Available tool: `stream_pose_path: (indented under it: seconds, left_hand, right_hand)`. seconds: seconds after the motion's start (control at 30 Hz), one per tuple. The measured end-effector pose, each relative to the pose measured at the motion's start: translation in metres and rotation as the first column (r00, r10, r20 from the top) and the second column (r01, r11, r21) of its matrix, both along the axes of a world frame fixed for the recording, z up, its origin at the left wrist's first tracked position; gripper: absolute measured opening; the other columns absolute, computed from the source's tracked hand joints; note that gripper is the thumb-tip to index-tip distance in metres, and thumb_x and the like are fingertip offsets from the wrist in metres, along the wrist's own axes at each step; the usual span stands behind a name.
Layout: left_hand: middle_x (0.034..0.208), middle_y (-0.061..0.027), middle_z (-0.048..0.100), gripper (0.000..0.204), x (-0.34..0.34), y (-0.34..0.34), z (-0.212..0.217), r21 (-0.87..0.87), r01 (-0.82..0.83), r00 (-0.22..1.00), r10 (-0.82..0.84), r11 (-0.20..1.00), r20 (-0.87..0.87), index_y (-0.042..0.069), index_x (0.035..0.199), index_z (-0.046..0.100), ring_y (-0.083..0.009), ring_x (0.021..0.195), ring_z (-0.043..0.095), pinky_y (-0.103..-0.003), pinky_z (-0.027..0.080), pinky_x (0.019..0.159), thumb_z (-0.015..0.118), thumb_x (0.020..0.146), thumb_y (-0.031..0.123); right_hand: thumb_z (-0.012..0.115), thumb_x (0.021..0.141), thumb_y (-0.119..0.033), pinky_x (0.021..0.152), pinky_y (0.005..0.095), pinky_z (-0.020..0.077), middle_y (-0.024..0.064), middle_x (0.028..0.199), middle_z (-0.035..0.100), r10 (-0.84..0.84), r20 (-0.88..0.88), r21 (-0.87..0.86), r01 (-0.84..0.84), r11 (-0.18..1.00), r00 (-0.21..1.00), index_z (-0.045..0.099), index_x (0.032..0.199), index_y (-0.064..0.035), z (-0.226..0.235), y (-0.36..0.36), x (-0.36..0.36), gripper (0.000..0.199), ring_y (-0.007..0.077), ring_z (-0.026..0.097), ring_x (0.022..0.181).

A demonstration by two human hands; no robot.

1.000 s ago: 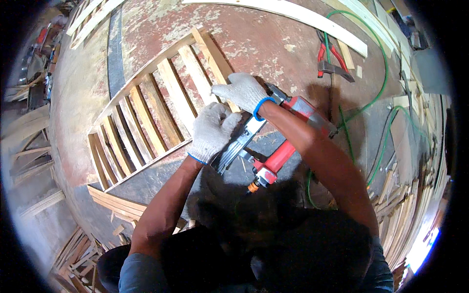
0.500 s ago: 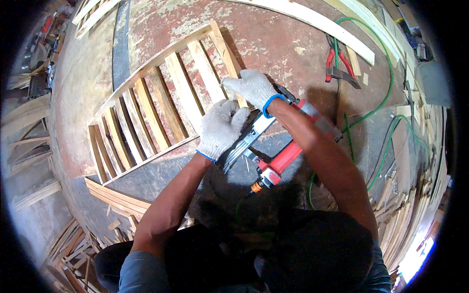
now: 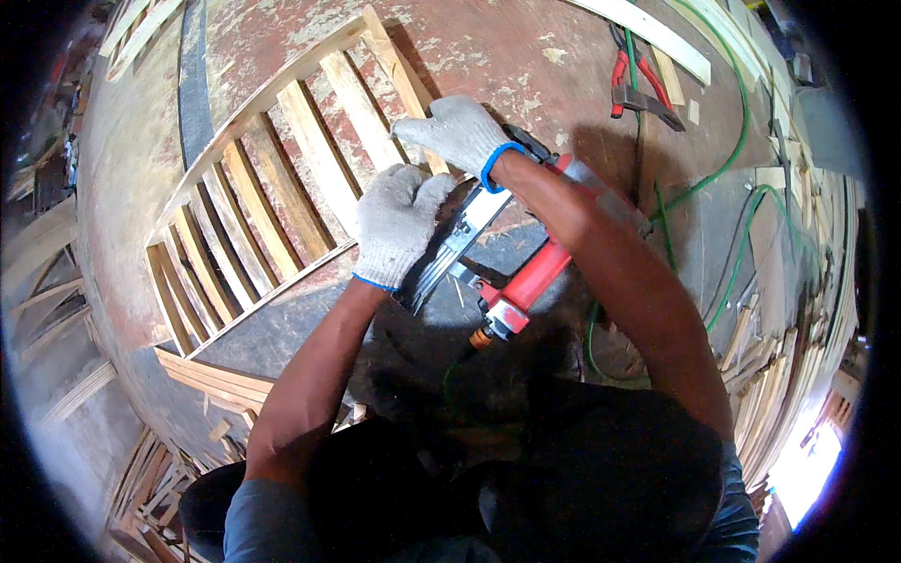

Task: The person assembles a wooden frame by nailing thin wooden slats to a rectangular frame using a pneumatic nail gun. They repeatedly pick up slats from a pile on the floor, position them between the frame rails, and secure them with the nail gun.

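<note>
A slatted wooden frame (image 3: pixel 282 178) lies on a worn reddish table (image 3: pixel 526 56). A red pneumatic nail gun (image 3: pixel 526 281) with a silver magazine rests at the frame's near right corner. My left hand (image 3: pixel 399 225), in a grey knit glove, is closed around the gun's silver magazine beside the frame's lower rail. My right hand (image 3: pixel 455 131), also gloved, lies over the gun's head and presses on the frame's end slat. A green air hose (image 3: pixel 723 169) runs from the gun's handle away to the right.
Red-handled pliers (image 3: pixel 638 84) lie at the back right of the table. A long pale wooden strip (image 3: pixel 648 38) sits along the far edge. Stacks of wood strips (image 3: pixel 788 375) line the right side, and more offcuts lie on the floor at lower left (image 3: pixel 150 488).
The view has shifted, so the frame and both hands sit lower in the picture. Both hands stay on the nail gun at the same corner of the frame.
</note>
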State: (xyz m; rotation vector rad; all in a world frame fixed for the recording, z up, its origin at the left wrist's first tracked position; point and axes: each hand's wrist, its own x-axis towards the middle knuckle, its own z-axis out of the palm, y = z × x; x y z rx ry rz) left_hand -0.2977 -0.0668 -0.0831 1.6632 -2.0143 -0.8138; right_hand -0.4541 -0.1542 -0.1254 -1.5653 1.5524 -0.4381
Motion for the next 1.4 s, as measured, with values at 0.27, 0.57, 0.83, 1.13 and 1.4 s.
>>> stream_pose_path:
  seconds: [0.27, 0.57, 0.83, 1.13, 1.4]
  left_hand:
    - [0.078, -0.0185, 0.065, 0.046, -0.008, -0.005, 0.01, 0.143, -0.081, 0.994, 0.069, 0.986, 0.089, 0.003, 0.078, 0.068, -0.0378, 0.078, 0.065, -0.048, 0.05, 0.07, 0.072, 0.087, 0.048]
    - [0.079, -0.0214, 0.067, 0.053, -0.004, -0.012, 0.014, 0.2, 0.004, 0.986, -0.038, 0.98, 0.165, 0.002, 0.088, 0.071, -0.0398, 0.075, 0.067, -0.049, 0.052, 0.071, 0.07, 0.087, 0.055]
    - [0.107, -0.0166, 0.068, 0.038, 0.001, -0.003, 0.002, 0.017, 0.245, 0.92, -0.238, 0.969, 0.31, 0.006, 0.104, 0.073, -0.0364, 0.102, 0.063, -0.05, 0.052, 0.087, 0.068, 0.09, 0.041]
    - [0.101, -0.0129, 0.066, 0.031, 0.003, -0.006, 0.001, 0.031, 0.288, 0.89, -0.28, 0.957, 0.36, 0.006, 0.101, 0.072, -0.0335, 0.1, 0.063, -0.047, 0.054, 0.085, 0.068, 0.091, 0.036]
    - [0.101, -0.0144, 0.067, 0.028, 0.006, -0.003, -0.002, 0.004, 0.305, 0.904, -0.291, 0.952, 0.312, 0.007, 0.101, 0.07, -0.0346, 0.099, 0.064, -0.048, 0.053, 0.083, 0.066, 0.092, 0.033]
  right_hand:
    - [0.065, 0.077, -0.075, 0.08, 0.0486, 0.0547, 0.0318, 0.088, 0.07, 0.049, -0.057, -0.01, -0.049, 0.999, 0.997, 0.074, 0.089, 0.0086, 0.002, -0.005, -0.01, 0.085, 0.0436, 0.071, 0.085]
    - [0.074, 0.072, -0.062, 0.088, 0.0491, 0.0569, 0.0305, 0.108, 0.071, 0.013, -0.339, 0.001, -0.014, 1.0, 0.941, 0.071, 0.112, 0.0029, 0.048, 0.009, 0.011, 0.077, 0.0436, 0.071, 0.1]
    - [0.072, 0.076, -0.034, 0.088, 0.0491, 0.059, 0.0279, 0.109, 0.072, 0.024, -0.442, -0.013, -0.033, 0.999, 0.897, 0.076, 0.109, -0.0011, 0.042, 0.003, 0.018, 0.046, 0.0419, 0.072, 0.103]
    - [0.07, 0.078, -0.027, 0.087, 0.0499, 0.0587, 0.0289, 0.103, 0.072, 0.03, -0.425, -0.065, -0.064, 0.996, 0.905, 0.076, 0.101, 0.0012, 0.038, 0.006, 0.022, 0.037, 0.0433, 0.072, 0.1]
    - [0.074, 0.075, -0.035, 0.086, 0.0506, 0.0564, 0.032, 0.103, 0.07, 0.079, -0.39, -0.072, -0.116, 0.991, 0.918, 0.072, 0.104, 0.005, 0.025, 0.001, 0.015, 0.049, 0.0471, 0.069, 0.097]
